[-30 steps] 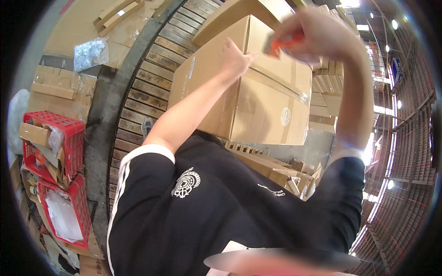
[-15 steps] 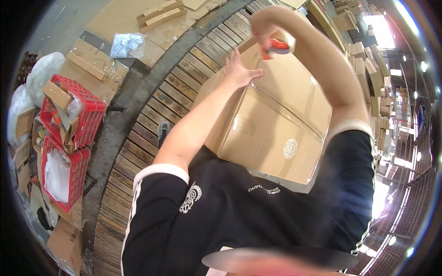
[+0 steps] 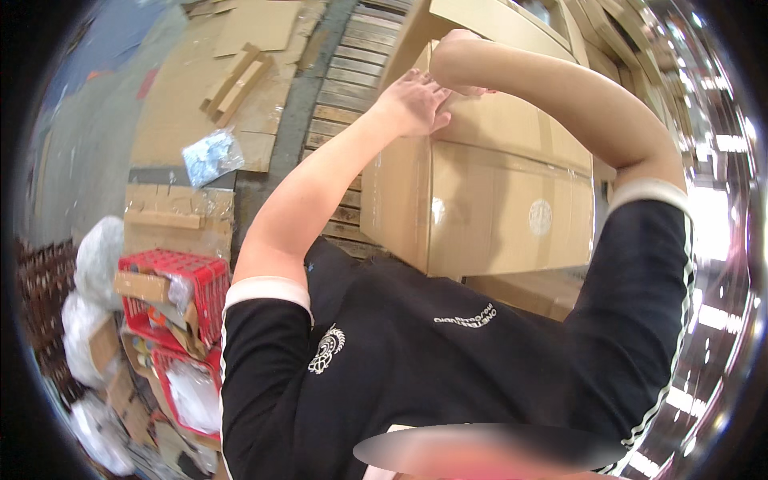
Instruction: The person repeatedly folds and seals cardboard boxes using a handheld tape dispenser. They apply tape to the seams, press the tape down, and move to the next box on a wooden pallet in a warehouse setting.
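A large brown cardboard box stands before me, clear tape along its middle seam and a round white print on its near part. My left hand lies against the box's far left edge, palm down, fingers spread and holding nothing. Just beside it, my right hand is closed and bent at the wrist over the far part of the box. Only a sliver of red shows under its fingers; the rest of the tape dispenser seen there in the earlier picture is hidden by the hand and wrist.
A slatted wooden platform runs left of the box. Further left are flattened cardboard, a plastic bag with light blue contents and a red plastic crate holding scraps. More cartons are stacked beyond the box.
My right hand has come down toward the left hand at the box's far left edge, and the red tape dispenser has mostly gone out of sight. My view has turned, shifting the surroundings.
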`<state>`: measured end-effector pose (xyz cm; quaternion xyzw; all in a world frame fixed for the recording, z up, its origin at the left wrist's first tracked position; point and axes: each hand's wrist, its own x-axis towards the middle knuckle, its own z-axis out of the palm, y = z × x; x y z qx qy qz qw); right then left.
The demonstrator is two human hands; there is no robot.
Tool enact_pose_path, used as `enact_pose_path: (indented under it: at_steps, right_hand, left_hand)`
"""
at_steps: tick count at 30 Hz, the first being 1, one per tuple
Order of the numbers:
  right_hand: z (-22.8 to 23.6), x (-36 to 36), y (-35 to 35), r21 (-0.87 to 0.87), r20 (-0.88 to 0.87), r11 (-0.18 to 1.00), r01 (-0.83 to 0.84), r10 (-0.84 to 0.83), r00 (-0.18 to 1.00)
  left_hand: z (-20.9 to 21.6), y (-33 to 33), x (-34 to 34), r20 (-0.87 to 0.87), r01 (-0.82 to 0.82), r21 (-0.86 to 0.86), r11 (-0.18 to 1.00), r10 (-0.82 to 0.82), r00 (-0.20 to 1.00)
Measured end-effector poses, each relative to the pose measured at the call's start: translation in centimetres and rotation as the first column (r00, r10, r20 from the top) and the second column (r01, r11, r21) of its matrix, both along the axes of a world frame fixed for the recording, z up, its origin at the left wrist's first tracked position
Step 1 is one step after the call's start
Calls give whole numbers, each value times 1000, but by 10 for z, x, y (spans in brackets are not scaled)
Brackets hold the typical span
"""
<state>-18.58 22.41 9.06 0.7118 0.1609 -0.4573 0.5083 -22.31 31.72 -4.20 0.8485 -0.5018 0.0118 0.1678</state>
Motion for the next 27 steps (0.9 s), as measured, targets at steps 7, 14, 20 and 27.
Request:
enact_pose_path:
  at_steps: [7,14,20,27]
  right_hand:
    - [40,3,-85,-73,558,884,462,-348,753]
    - [105,-168,-131,506,777,769,391,-603,181]
    - [37,-272,21,522,748,724,-451,-643,-166]
    - [-30,-329,93,505,649,661,-555,-715,-260]
  left_hand:
    - [-5,3,22,15,46,74,996,-47,999]
    - [12,-52,30,48,191,230,954,-207,977]
    - [17,-64,31,-883,60,-428,902,-432,186]
    - [86,-13,-29,-976,290,-165,943,-115,-184]
